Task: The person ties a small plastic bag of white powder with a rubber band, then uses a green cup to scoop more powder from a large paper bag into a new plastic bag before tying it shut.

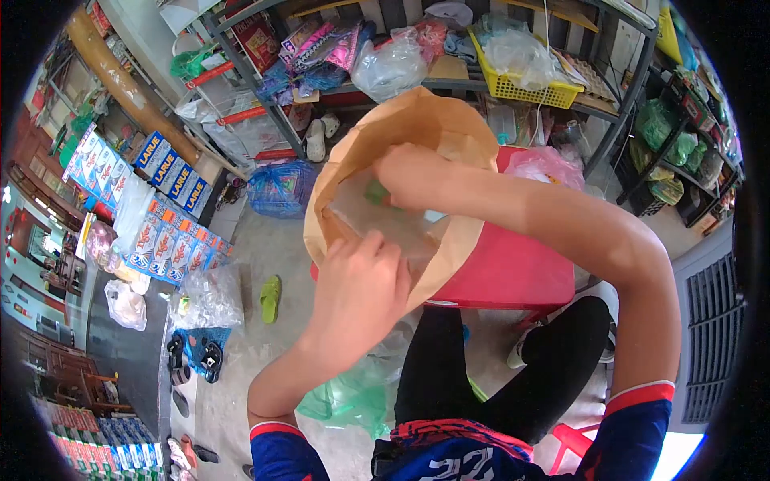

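Paper bag (pixel 457 128) over red table (pixel 521 268); floor (pixel 269 361) leftward.
My left hand (pixel 362 280) pinches the rim (pixel 423 92); right hand (pixel 411 176) inside, grip unclear.

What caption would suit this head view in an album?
The left hand holds an open paper bag by its rim while the right hand reaches inside.

Paper bag (pixel 459 124): brown kraft-type paper, matt, creased, crumpled along rim. Red top (pixel 521 276) beneath it: smooth plastic, soft sheen. Green bag (pixel 345 402) on floor: thin plastic film, translucent, wrinkled. Clear bag (pixel 210 295): crinkled film, glossy. Yellow basket (pixel 529 92): moulded plastic, perforated wall. Tiger cartons (pixel 172 240): printed cardboard, flat-faced. Floor (pixel 253 365): hard, smooth, grey (concrete-like, exact material unclear). Black trousers (pixel 433 361): matt cloth. Pole (pixel 128 88): wood-like, tan, patchy.
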`<state>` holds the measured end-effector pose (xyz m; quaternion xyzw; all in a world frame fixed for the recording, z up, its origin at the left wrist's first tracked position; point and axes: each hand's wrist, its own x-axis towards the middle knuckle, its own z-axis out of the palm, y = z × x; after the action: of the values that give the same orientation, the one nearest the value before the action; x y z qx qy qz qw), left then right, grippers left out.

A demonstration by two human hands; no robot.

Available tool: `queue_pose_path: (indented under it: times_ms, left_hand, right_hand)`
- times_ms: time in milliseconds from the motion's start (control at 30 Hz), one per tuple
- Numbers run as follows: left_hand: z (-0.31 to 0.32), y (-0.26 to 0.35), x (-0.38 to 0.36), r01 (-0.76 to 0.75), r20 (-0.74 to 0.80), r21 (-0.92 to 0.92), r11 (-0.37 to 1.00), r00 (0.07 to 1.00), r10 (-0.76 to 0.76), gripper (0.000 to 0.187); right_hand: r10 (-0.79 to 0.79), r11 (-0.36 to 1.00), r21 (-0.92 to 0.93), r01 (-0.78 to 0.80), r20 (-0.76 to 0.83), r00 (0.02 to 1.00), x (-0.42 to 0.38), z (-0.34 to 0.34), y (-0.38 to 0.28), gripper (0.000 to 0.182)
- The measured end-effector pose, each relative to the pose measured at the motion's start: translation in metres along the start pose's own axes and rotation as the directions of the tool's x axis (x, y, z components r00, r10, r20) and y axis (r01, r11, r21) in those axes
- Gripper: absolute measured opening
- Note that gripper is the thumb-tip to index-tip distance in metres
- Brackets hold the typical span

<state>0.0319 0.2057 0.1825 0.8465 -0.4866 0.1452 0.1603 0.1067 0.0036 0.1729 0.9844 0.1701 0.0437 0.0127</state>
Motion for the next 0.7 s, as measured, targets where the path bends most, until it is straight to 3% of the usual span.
queue_pose_path:
  times_ms: [33, 133, 233, 333, 433, 533, 700]
  left_hand:
    - [0.001, 0.0, -0.003, -0.018, 0.025, 0.017, 1.0, 1.0, 0.018, 0.011]
    - [0.005, 0.004, -0.009, -0.053, 0.082, 0.06, 0.997, 0.995, 0.048, 0.01]
    - [0.003, 0.005, -0.01, -0.07, 0.14, 0.09, 0.993, 0.988, 0.057, 0.009]
    - [0.002, 0.007, -0.011, -0.064, 0.176, 0.11, 0.992, 0.983, 0.044, 0.009]
    - [0.008, 0.006, -0.01, -0.085, 0.173, 0.15, 0.985, 0.983, 0.058, 0.011]
    - [0.012, 0.005, -0.01, -0.098, 0.176, 0.175, 0.98, 0.982, 0.067, 0.011]
    - [0.009, 0.009, -0.01, -0.09, 0.183, 0.169, 0.981, 0.981, 0.058, 0.012]
  right_hand:
    - [-0.07, 0.994, -0.092, 0.063, -0.085, 0.994, 0.006, 0.009, 0.0, 0.028]
    - [-0.336, 0.934, -0.171, 0.314, -0.123, 0.934, 0.02, 0.034, 0.005, 0.018]
    - [-0.519, 0.814, -0.401, 0.421, -0.175, 0.836, 0.024, 0.047, 0.004, 0.01]
    - [-0.603, 0.699, -0.498, 0.513, -0.026, 0.797, 0.02, 0.045, 0.014, 0.008]
    - [-0.455, 0.818, -0.468, 0.335, -0.167, 0.875, 0.02, 0.061, 0.022, 0.008]
    - [-0.618, 0.688, -0.531, 0.495, -0.07, 0.783, 0.037, 0.066, 0.022, 0.009]
    - [-0.438, 0.795, -0.445, 0.413, 0.051, 0.898, 0.045, 0.069, 0.016, 0.01]
